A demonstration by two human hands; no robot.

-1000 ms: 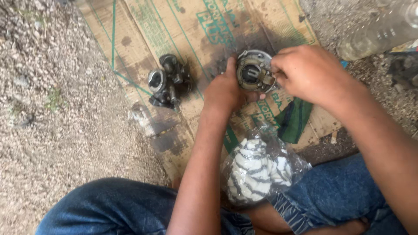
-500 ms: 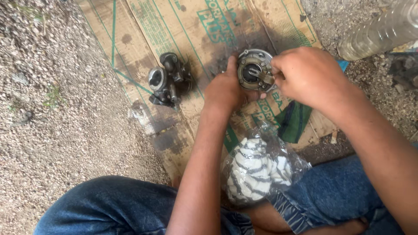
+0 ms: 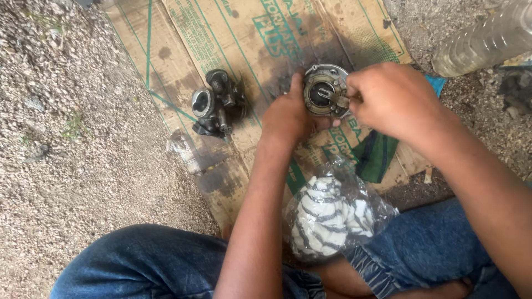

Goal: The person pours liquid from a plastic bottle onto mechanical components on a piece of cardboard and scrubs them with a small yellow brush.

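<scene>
My left hand [image 3: 288,113] holds a round, greasy metal engine part [image 3: 326,91] from its left side, above an oil-stained sheet of cardboard [image 3: 238,39]. My right hand [image 3: 396,99] is closed at the part's right edge, fingertips pinching something small there that I cannot make out. A second dark metal part, a carburettor body [image 3: 217,104], lies on the cardboard to the left of my left hand.
A clear plastic bag holding a black-and-white striped cloth [image 3: 330,216] rests by my knees in blue jeans [image 3: 149,260]. A green rag [image 3: 377,158] lies under my right wrist. A plastic bottle [image 3: 487,39] lies at upper right. Gravel ground [image 3: 72,138] surrounds the cardboard.
Both hands stay on the round part with only slight shifts; the right fingers have worked a little at its right edge.
</scene>
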